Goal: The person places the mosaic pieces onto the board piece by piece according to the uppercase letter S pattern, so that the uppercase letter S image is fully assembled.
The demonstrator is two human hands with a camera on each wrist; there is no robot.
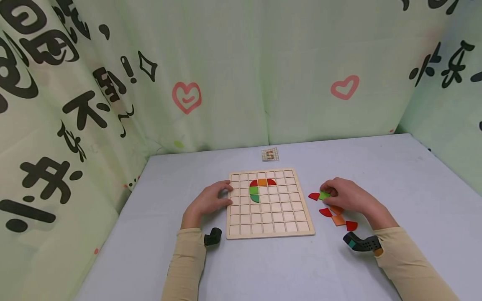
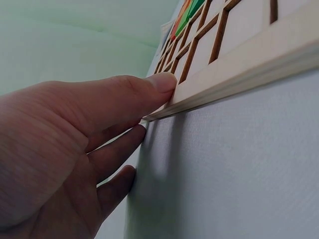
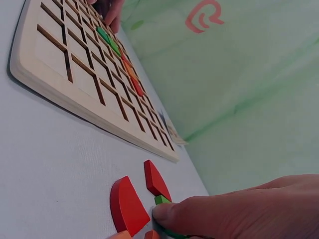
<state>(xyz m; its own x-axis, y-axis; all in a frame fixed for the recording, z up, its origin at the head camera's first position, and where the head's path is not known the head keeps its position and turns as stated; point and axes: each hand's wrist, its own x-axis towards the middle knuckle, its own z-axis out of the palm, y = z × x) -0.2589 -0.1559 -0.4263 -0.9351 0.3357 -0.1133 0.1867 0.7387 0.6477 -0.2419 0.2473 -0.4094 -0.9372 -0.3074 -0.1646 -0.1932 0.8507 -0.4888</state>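
Note:
A wooden grid board [image 1: 271, 231] lies flat, with several coloured pieces in its upper left cells: red quarter-rounds, an orange square [image 1: 262, 182], a light green square [image 1: 254, 190] and a dark green quarter-round [image 1: 255, 198]. My left hand [image 1: 208, 200] touches the board's left edge, thumb and index finger spread apart along it. In the left wrist view, the thumb [image 2: 162, 82] rests on the rim. To the right of the board, my right hand [image 1: 346, 194] pinches a light green piece [image 1: 324, 195] among loose pieces. Its fingers partly hide that piece in the right wrist view.
Around my right hand lie red quarter-rounds [image 1: 325, 212] and orange pieces [image 1: 338, 220]. Behind the board is a small patterned card [image 1: 270, 154]. A pale curtain [image 1: 233, 75] with drawings hangs along the table's back edge.

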